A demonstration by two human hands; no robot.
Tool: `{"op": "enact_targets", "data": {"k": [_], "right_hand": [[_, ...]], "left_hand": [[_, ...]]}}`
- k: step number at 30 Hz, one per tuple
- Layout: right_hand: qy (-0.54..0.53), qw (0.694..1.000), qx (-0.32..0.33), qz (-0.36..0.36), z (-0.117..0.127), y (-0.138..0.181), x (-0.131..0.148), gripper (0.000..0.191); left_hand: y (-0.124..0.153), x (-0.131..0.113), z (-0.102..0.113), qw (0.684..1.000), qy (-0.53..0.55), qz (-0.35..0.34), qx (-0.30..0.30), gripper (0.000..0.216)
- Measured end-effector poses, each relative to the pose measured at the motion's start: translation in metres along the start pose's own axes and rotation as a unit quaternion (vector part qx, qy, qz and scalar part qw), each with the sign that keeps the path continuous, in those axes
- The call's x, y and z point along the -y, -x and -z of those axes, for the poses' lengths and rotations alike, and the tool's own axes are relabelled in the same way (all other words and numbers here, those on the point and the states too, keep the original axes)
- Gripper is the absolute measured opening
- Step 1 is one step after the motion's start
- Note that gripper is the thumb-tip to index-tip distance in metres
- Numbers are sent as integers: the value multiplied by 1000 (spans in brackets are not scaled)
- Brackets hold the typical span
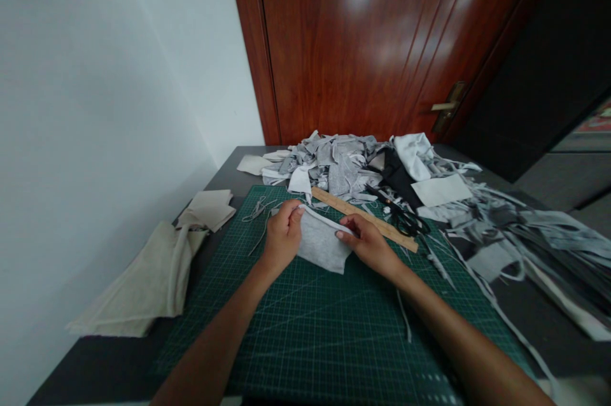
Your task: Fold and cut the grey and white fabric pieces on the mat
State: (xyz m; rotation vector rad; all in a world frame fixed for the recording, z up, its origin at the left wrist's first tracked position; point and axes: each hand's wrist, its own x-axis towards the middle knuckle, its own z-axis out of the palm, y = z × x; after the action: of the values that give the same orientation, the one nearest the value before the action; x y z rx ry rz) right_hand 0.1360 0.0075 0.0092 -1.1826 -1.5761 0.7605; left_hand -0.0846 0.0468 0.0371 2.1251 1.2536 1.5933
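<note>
Both hands are clamped on a small light-grey knit fabric piece (322, 245) with a paler, raised band along its far edge, held near the middle of a green gridded cutting mat (305, 336). The left hand (282, 237) pinches the far left corner, its thumb lying over the band and its fingers gathered against it. The right hand (366, 242) grips the right end of that same edge between thumb and fingers, so the band runs between the two hands and slopes down toward the right, while the rest of the fabric spreads toward the near side. Whether the near edge touches the mat, I cannot tell. Just beyond the right hand, a flat tan wooden ruler (387, 230) lies slanting across the mat, and near its right part are black-handled scissors (409, 223). A thin pale cord (405, 320) lies on the mat just beside the right forearm. At the far side is a heap of grey and white fabric scraps (338, 167), with a crumpled black cloth (400, 178) and a flat off-white rectangular piece (442, 191) at its right. Long grey fabric strips (568, 234) lie on the far right, and a folded beige cloth (140, 275) rests left of the mat.
</note>
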Motion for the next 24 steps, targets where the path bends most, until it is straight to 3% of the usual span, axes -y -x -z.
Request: {"op": "enact_targets", "data": {"k": [3, 10, 17, 20, 24], "right_hand": [[-14, 999, -28, -26, 4, -4, -2, 20], [-209, 964, -156, -49, -7, -4, 7, 31], [-225, 947, -226, -30, -11, -3, 12, 33], [-215, 943, -252, -33, -10, -3, 12, 34], [-198, 949, -246, -19, -9, -2, 12, 32]], "left_hand": [[-1, 3, 0, 1000, 0, 15, -7, 24], [5, 7, -7, 999, 25, 29, 8, 22], [10, 3, -15, 990, 115, 80, -18, 17], [7, 2, -20, 954, 252, 156, -52, 19], [4, 0, -25, 849, 440, 288, -63, 31]]}}
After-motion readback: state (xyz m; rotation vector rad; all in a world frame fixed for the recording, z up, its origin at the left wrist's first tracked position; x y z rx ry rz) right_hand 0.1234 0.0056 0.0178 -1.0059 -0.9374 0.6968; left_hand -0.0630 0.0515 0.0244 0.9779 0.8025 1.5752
